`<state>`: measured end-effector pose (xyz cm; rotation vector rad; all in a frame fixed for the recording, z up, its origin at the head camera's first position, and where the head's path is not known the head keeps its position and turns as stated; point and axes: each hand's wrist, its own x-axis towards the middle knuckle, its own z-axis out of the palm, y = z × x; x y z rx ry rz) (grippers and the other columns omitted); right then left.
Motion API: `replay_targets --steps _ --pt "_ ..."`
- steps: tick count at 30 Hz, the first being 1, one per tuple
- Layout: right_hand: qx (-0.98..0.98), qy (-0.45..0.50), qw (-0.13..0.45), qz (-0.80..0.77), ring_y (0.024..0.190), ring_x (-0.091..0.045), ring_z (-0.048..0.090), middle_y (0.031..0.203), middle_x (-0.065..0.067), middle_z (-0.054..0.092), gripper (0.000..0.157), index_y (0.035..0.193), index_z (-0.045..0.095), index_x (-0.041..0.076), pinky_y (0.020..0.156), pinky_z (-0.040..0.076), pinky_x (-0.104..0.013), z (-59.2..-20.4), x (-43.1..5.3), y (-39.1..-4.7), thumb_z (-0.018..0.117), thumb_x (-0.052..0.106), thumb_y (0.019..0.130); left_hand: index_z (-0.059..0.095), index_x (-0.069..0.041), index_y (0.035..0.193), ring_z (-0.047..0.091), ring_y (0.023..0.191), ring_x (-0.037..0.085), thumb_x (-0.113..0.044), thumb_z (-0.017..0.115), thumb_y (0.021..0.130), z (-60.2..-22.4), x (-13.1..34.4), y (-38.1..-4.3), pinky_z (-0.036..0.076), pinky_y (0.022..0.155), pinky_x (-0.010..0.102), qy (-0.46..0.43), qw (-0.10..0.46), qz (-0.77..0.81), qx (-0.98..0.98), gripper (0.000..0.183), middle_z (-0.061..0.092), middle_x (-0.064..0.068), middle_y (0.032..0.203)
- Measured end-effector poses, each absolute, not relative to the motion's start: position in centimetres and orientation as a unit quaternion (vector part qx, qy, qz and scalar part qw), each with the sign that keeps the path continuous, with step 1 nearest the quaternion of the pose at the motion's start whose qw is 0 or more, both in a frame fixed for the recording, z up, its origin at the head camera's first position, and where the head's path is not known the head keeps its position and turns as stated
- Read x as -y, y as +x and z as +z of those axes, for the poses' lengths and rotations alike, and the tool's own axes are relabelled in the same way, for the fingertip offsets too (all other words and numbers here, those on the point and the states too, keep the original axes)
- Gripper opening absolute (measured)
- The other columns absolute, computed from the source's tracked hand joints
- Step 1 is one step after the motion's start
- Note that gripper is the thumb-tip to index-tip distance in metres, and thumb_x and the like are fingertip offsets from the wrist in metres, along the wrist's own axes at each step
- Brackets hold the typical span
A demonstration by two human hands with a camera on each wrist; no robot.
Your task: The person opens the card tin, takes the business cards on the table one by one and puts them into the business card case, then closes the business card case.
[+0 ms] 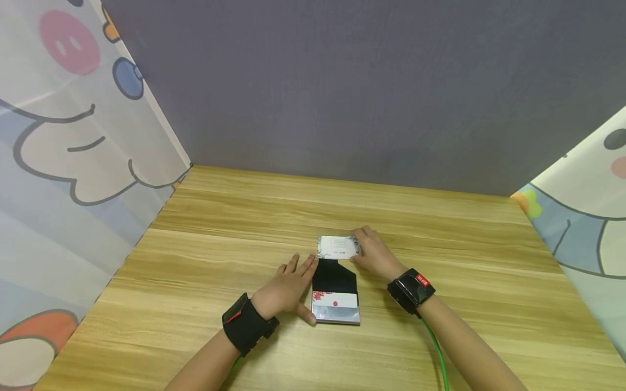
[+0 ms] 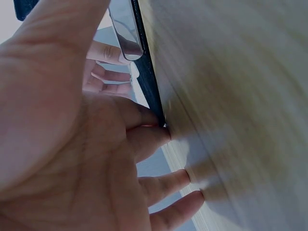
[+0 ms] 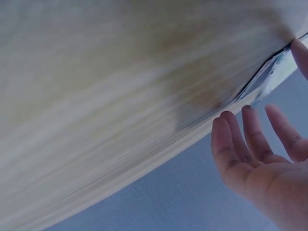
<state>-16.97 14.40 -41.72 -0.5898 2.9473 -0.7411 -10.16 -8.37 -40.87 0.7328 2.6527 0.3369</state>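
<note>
A small card case [image 1: 336, 315] with a shiny front lies on the table, its black flap [image 1: 335, 276] folded out toward the back. In its pocket shows a white card with red flower print [image 1: 335, 300]. A second white card [image 1: 337, 247] with leafy corners lies at the flap's far end. Spread along the case's left side, my left hand [image 1: 286, 290] rests its fingertips on the table and by the flap, with the thumb at the near left corner. My right hand [image 1: 375, 254] holds the far card's right end between thumb and finger; the exact contact is partly hidden.
The wood-grain table [image 1: 235, 217] runs back to a grey upright panel [image 1: 332, 98]. Cartoon-printed curtains [image 1: 63, 163] hang at both sides. Each wrist wears a black strap, and a green cable [image 1: 437, 347] trails from the right one.
</note>
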Motion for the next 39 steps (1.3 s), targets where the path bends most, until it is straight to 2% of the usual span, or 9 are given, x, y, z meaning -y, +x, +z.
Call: replay_targets --steps 5,12,22,27,31,39 --pt "-0.951 -0.187 0.016 -0.247 0.096 -0.026 0.045 0.111 -0.015 0.048 0.056 0.122 0.052 0.0 0.077 0.043 -0.035 -41.76 -14.48 -16.98 0.075 0.007 0.071 0.01 -0.006 0.147 0.008 0.139 0.041 -0.058 0.075 0.054 -40.79 8.31 -10.15 0.02 0.107 0.057 0.259 0.184 0.118 -0.941 0.124 0.009 0.009 0.154" --pt "-0.952 -0.184 0.004 -0.246 0.097 -0.026 0.043 0.107 -0.013 0.047 0.056 0.12 0.054 -0.001 0.077 0.04 -0.034 -41.75 -14.5 -16.95 0.076 0.007 0.07 0.01 -0.007 0.147 0.007 0.139 0.041 -0.057 0.075 0.055 -40.55 8.3 -10.15 0.02 0.107 0.058 0.258 0.187 0.119 -0.94 0.124 0.008 0.009 0.155" --pt "-0.953 -0.18 0.004 -0.242 0.089 -0.023 0.05 0.105 -0.013 0.056 0.05 0.115 0.055 0.0 0.074 0.043 -0.034 -41.74 -14.51 -17.15 0.075 0.006 0.071 0.01 -0.006 0.147 0.008 0.139 0.042 -0.057 0.076 0.055 -40.45 8.32 -10.12 0.02 0.106 0.058 0.259 0.19 0.123 -0.939 0.124 0.009 0.009 0.155" --pt "-0.951 -0.183 0.004 -0.25 0.08 -0.019 0.054 0.104 -0.015 0.061 0.038 0.114 0.055 -0.001 0.067 0.046 -0.03 -41.6 -14.44 -17.15 0.068 0.002 0.078 0.01 -0.007 0.147 0.008 0.139 0.041 -0.057 0.075 0.055 -40.58 8.35 -10.12 0.021 0.106 0.057 0.26 0.187 0.12 -0.94 0.124 0.009 0.009 0.154" --pt "-0.949 -0.185 -0.01 -0.254 0.081 -0.018 0.056 0.106 -0.016 0.063 0.027 0.111 0.057 -0.001 0.065 0.045 -0.028 -41.5 -14.45 -17.08 0.058 -0.003 0.084 0.01 -0.006 0.147 0.007 0.139 0.041 -0.058 0.075 0.055 -40.56 8.38 -10.14 0.02 0.106 0.058 0.261 0.187 0.122 -0.939 0.124 0.009 0.009 0.155" --pt "-0.948 -0.189 -0.016 -0.256 0.079 -0.017 0.057 0.104 -0.016 0.065 0.022 0.105 0.059 -0.001 0.061 0.044 -0.024 -41.36 -14.39 -16.93 0.051 -0.008 0.085 0.009 -0.007 0.148 0.007 0.139 0.041 -0.058 0.075 0.055 -40.53 8.41 -10.12 0.02 0.106 0.058 0.259 0.19 0.122 -0.939 0.124 0.008 0.008 0.155"
